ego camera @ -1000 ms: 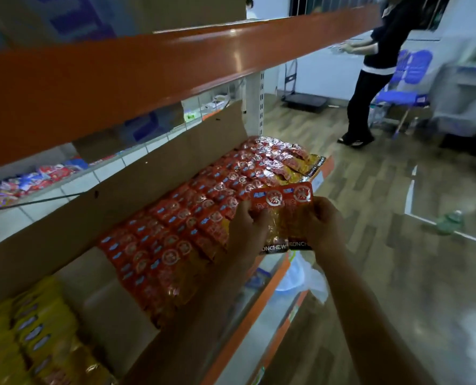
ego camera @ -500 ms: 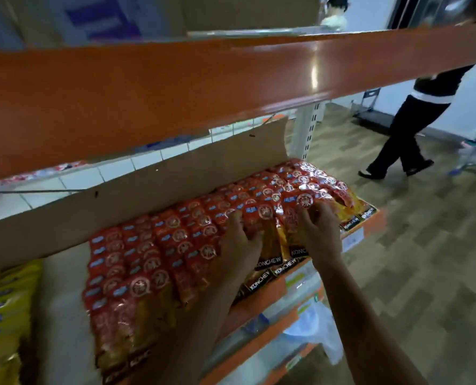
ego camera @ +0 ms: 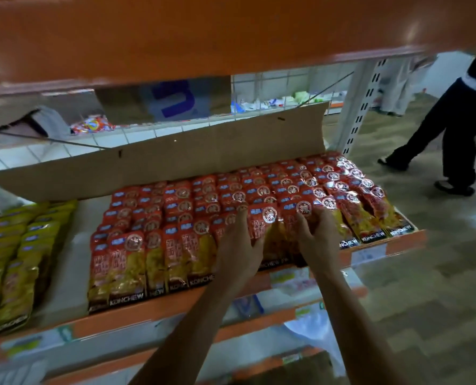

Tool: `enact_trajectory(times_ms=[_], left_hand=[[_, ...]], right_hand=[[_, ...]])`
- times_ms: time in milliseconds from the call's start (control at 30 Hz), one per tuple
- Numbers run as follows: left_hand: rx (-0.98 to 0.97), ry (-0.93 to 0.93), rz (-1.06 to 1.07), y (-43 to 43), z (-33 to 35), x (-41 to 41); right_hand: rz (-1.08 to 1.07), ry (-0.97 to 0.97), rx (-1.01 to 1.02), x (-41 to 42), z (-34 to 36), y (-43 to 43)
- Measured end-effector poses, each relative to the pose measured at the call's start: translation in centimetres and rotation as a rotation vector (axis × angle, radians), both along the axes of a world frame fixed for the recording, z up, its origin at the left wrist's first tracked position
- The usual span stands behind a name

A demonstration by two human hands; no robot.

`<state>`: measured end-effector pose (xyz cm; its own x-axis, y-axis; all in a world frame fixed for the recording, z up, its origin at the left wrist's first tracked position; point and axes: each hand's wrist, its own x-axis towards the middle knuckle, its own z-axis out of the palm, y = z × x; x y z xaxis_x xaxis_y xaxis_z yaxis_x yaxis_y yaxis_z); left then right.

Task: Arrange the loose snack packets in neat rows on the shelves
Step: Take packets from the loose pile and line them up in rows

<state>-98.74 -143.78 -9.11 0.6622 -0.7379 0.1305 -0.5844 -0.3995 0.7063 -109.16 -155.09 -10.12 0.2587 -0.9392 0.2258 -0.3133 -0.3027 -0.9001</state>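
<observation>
The red snack packets lie in overlapping rows on the shelf, filling it toward its right end. At the front edge the left hand and right hand rest on front-row packets, fingers spread and lightly bent, pressing rather than pinching. The packets look light, crinkly and slick — glossy film likely to slide over its neighbours. They are best taken by the flat sealed edges, gently — the contents probably crush.

A floor of mottled grey-brown wood-look planks is seen at the right, dimly lit. A white perforated metal upright is set at its edge. Beyond it, a person in dark trousers is caught mid-stride before a pale wall.
</observation>
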Motion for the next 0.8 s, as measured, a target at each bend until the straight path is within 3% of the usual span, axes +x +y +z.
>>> enact_trajectory(times_ms=[167, 333, 600, 800], left_hand=[[0.059, -0.077, 0.077, 0.4, 0.1, -0.7], [0.119, -0.205, 0.123, 0.5, -0.1, -1.2], [0.241, -0.298, 0.141, 0.1, -0.5, -1.0], [0.23, -0.261, 0.201, 1.0, -0.8, -1.8]], right_hand=[[-0.013, -0.114, 0.013, 0.5, 0.9, -0.5], [0.048, -0.074, 0.038, 1.0, 1.0, -0.6], [0.115, 0.169, -0.09, 0.4, 0.0, 0.8], [0.007, 0.387, -0.147, 0.3, -0.9, 1.8]])
